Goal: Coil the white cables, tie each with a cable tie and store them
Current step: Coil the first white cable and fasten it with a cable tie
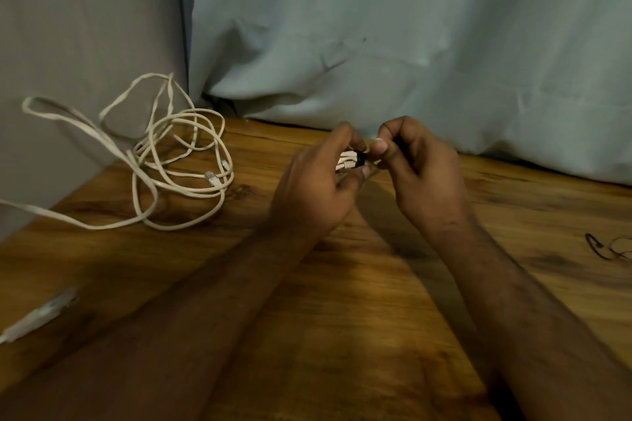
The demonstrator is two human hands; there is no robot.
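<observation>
The left hand [318, 181] grips a small white coil [347, 161], fingers curled round it, holding it above the table [342, 301] near the far edge. A black tie [359, 157] wraps the coil's right end, just at the left fingertips. The right hand [420, 167] is closed in a pinch right beside the tie; what sits between thumb and forefinger looks like the tie's black tail, though blur makes that unsure. The two hands nearly touch, and both forearms stretch from the near edge up across the middle of the table.

A loose cable [178, 164] lies in a tangle at the far left corner, well apart from the hands. Some of its loops stand up against the grey wall [85, 44], one strand runs off the left edge, and two clear plugs lie inside the tangle. A pale, blurred object [37, 314] lies at the near left edge; I cannot tell what it is. At the right edge lie thin dark wire loops [608, 248], partly cut off by the frame.

A creased pale cloth [410, 44] hangs behind the far edge, its hem resting on the table just behind the hands. Bare wood shows between the tangle and the left arm, between the two forearms, and right of the right arm up to the wire loops.
</observation>
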